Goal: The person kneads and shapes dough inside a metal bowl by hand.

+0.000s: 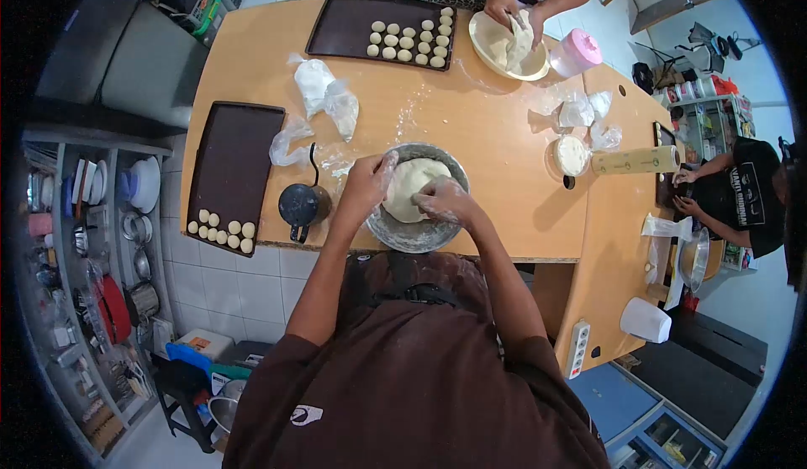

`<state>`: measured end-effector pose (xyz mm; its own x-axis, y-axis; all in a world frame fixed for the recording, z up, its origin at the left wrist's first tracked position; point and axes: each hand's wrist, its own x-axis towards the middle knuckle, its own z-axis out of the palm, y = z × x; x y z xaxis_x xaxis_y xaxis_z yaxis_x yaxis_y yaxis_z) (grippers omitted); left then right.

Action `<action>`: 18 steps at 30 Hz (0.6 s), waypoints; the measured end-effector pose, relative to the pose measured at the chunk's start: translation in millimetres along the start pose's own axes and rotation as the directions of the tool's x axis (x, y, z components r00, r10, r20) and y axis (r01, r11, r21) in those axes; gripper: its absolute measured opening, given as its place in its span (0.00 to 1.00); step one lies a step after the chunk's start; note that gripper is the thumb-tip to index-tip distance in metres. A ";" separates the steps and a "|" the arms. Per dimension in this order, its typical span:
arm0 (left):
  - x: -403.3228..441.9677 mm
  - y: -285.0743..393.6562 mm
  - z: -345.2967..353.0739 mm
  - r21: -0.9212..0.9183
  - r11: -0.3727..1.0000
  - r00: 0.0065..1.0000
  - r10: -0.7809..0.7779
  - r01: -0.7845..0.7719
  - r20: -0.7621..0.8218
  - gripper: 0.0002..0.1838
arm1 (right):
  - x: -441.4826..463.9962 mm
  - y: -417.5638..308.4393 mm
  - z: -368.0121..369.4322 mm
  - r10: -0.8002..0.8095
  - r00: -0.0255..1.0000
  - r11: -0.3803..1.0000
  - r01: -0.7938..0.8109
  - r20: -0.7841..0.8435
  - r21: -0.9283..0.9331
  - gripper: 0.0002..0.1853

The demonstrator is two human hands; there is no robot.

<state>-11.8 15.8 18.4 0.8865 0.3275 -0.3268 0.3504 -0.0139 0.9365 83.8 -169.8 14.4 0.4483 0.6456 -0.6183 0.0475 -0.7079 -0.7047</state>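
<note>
A round lump of pale dough (415,185) lies in a metal bowl (406,238) dusted with flour, near the table edge in front of me. My left hand (368,185) is curled over the bowl's left rim, its floury fingertips beside the dough. On the other side my right hand (447,201) has its fingers closed on the dough's right edge. To the left of the bowl stands a dark measuring jug (303,205) with a thin, hooked dark handle sticking up from it.
Dark trays (236,145) with small dough balls (221,237) lie at left and at the back (349,28). Flour bags (314,82) lie between them. Across the table, a person handles dough in a cream bowl (479,40). Another person works at right, near a film roll (635,160).
</note>
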 end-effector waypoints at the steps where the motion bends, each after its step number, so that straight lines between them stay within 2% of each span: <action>1: 1.3 3.5 -1.2 -0.015 1.000 1.000 -0.013 0.014 0.021 0.22 | 10.9 -0.2 1.3 -0.061 0.995 0.996 0.065 0.074 -0.057 0.19; 3: 3.8 9.4 -3.9 -0.046 0.998 0.997 -0.042 0.045 0.062 0.22 | 33.7 4.5 7.4 -0.136 0.967 0.964 0.179 0.214 -0.197 0.17; 6: 14.6 9.9 -5.5 0.119 0.987 0.919 -0.141 0.104 0.368 0.24 | 78.6 42.7 37.3 -0.116 0.929 0.812 0.292 0.350 -0.505 0.18; 7: 18.2 1.6 -2.6 0.159 0.987 0.922 -0.060 -0.001 0.383 0.24 | 82.0 46.7 38.2 -0.129 0.913 0.781 0.334 0.386 -0.528 0.20; 8: 25.2 -12.1 2.6 0.174 0.984 0.917 -0.102 0.036 0.385 0.24 | 85.7 50.9 39.1 -0.142 0.896 0.749 0.375 0.421 -0.547 0.23; 9: 36.7 -29.1 9.3 0.189 0.979 0.910 -0.140 0.070 0.390 0.24 | 59.4 14.7 28.7 -0.061 0.939 0.861 0.221 0.339 -0.458 0.24; 10: 44.5 -31.9 13.9 0.206 0.973 0.901 -0.177 0.101 0.396 0.24 | 63.6 16.7 33.1 -0.026 0.954 0.904 0.151 0.300 -0.401 0.25; 11: 49.9 -35.8 17.5 0.339 0.941 0.897 -0.144 -0.007 0.418 0.24 | 67.9 18.9 37.7 0.008 0.966 0.938 0.082 0.259 -0.336 0.27; 13: 57.4 -34.1 23.2 0.562 0.797 0.879 -0.087 -0.221 0.469 0.27 | 63.0 17.9 34.4 -0.010 0.968 0.926 0.104 0.249 -0.364 0.29; 16: 56.7 -59.8 40.3 0.549 0.827 0.959 -0.241 0.124 0.147 0.28 | 69.8 28.1 39.3 -0.047 0.971 0.940 0.122 0.236 -0.317 0.29; 17: 51.7 -66.5 42.8 0.449 0.875 0.973 -0.226 0.181 0.049 0.29 | 73.1 33.6 40.9 -0.060 0.970 0.946 0.131 0.235 -0.298 0.29; 18: 48.1 -64.9 45.6 0.452 0.866 0.970 -0.244 0.213 0.011 0.29 | 76.1 39.3 43.2 -0.071 0.971 0.951 0.135 0.230 -0.278 0.29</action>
<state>21.9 -10.6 -63.8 0.7775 0.3103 -0.5470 0.6288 -0.3696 0.6841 81.2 -136.1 -75.3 0.2262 0.7426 -0.6304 0.3537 -0.6656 -0.6571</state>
